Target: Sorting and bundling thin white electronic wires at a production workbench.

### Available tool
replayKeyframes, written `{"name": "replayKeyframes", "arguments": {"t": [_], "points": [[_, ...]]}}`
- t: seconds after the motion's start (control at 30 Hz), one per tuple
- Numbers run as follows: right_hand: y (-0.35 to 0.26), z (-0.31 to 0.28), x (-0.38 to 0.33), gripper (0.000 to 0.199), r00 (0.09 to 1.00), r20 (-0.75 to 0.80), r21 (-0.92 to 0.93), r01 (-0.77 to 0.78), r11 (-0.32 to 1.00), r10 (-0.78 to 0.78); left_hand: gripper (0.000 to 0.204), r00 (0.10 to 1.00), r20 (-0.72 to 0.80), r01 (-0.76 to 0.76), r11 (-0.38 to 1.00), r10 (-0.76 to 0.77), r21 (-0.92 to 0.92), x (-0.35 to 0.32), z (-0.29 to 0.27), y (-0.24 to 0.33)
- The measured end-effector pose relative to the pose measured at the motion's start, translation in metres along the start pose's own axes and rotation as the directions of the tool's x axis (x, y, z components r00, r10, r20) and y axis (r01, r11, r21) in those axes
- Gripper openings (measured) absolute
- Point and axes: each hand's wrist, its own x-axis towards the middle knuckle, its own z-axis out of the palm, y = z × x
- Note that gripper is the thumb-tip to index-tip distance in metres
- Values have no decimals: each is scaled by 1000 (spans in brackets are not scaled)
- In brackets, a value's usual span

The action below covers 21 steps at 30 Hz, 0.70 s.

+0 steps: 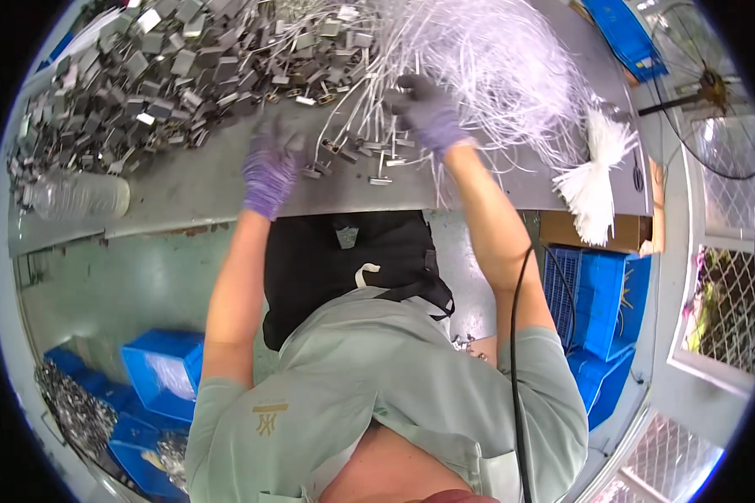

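Both my hands wear purple gloves over a grey worktable (193,184). My left hand (270,168) is blurred, fingers slightly curled, hovering over the table just left of several small metal clips on white cords (356,147); whether it holds anything is unclear. My right hand (428,109) reaches into a big tangle of white cords (495,59), fingers closed around some strands. A large heap of grey metal clips (168,67) covers the table's far left.
A clear plastic bottle (80,194) lies at the table's left front edge. A bundle of white ties (596,176) sits at the right end. Blue crates (164,369) (600,310) stand on the floor both sides. A fan (713,84) is at the right.
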Motion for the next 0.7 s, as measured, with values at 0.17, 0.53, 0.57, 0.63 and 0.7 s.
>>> {"name": "replayKeyframes", "arguments": {"t": [0.17,0.53,0.57,0.63,0.7], "points": [[118,-135,-32,23,912,-410,-226,-133,965,30,51,997,63,-62,869,35,492,33,5,-63],[191,-168,-88,51,891,-196,-830,-373,415,409,23,995,69,28,885,-68,465,29,7,-92],[183,-171,-89,51,883,-161,-842,-356,406,440,20,993,68,57,900,-96,431,25,3,-96],[228,-191,-95,45,896,-249,-816,-398,419,367,26,998,37,29,951,-42,307,12,-12,-103],[263,-224,-114,37,880,-280,-661,-466,588,382,35,1000,9,-14,986,12,168,-3,-23,-95]]}}
